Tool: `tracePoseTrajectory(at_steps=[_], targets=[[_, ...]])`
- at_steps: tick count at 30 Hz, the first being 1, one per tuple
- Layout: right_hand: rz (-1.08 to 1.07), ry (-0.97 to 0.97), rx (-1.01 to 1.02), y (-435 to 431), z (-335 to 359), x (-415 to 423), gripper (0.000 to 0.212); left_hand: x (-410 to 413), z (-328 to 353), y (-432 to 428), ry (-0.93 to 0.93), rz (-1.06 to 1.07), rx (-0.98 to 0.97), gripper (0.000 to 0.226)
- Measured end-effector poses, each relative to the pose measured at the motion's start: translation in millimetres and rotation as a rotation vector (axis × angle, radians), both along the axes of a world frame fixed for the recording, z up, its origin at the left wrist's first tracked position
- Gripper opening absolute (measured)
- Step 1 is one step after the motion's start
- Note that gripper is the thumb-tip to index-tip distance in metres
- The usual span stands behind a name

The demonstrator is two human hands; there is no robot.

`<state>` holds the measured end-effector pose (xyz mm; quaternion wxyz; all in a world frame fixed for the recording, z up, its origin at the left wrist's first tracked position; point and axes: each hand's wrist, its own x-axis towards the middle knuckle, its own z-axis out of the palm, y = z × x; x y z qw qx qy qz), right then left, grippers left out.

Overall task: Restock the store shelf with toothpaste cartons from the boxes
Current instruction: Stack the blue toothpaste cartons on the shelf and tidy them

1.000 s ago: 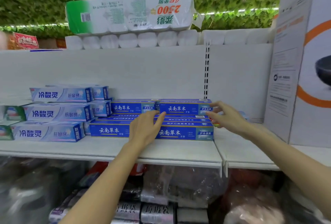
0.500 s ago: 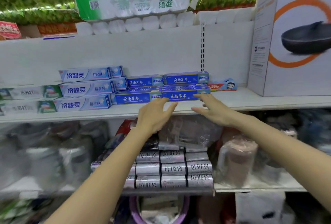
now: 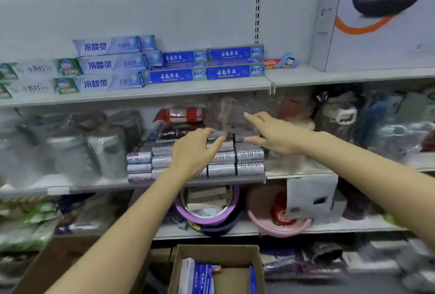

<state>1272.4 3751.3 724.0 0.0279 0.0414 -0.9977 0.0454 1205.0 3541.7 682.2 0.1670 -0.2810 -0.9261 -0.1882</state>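
**Down off the shelf [image 3: 164,92], heading for the box [image 3: 257,267]**

Both hands have dropped away from the stacked blue cartons [image 3: 235,72]. Spread and empty: left hand [image 3: 195,150], right hand [image 3: 273,136]. More toothpaste cartons [image 3: 197,279] stand upright in the box straight below, left side; left hand looks nearer.

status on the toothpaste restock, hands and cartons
Left hand and right hand open, empty. Blue toothpaste cartons stacked on the shelf. More in the cardboard box below. Path to box looks clear.

toothpaste cartons [image 3: 207,65] on shelf [image 3: 164,90], box [image 3: 216,270] below
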Motion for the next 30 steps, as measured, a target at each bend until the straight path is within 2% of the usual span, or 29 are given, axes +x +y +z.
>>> tracePoseTrajectory(at_steps=[2,5,10,15,18,23,26,30], targets=[[0.018,-0.065,0.041,-9.8,-22.6,12.2,0.078,21.5,-36.0,-14.2,-0.023,-0.050,-0.145,0.058],[0.027,-0.181,-0.039,-24.9,-66.2,25.8,0.082,41.6,-83.2,-42.4,-0.053,-0.123,-0.323,0.063],[-0.014,-0.373,-0.197,-55.8,-165.1,31.4,0.088,28.8,-164.7,-91.7,-0.393,-0.012,-0.228,0.060],[-0.077,-0.619,-0.365,-82.8,-288.1,18.8,0.087,12.3,-278.7,-130.2,-0.710,0.057,-0.311,0.055],[-0.219,-0.734,-0.514,-95.9,-363.2,-1.6,0.084,-1.6,-339.0,-148.9,-0.839,0.075,-0.330,0.051],[-0.644,-0.783,-1.029,-132.1,-486.0,-25.0,0.067,-15.9,-435.1,-174.3,-0.996,0.165,-0.294,0.051],[-0.844,-0.766,-1.202,-157.6,-555.7,-33.3,0.059,-28.0,-486.8,-178.5,-1.011,0.252,-0.224,0.054],[-0.931,-0.733,-1.305,-182.0,-635.3,-49.1,0.053,-38.6,-547.7,-170.6,-1.021,0.245,-0.093,0.049]])
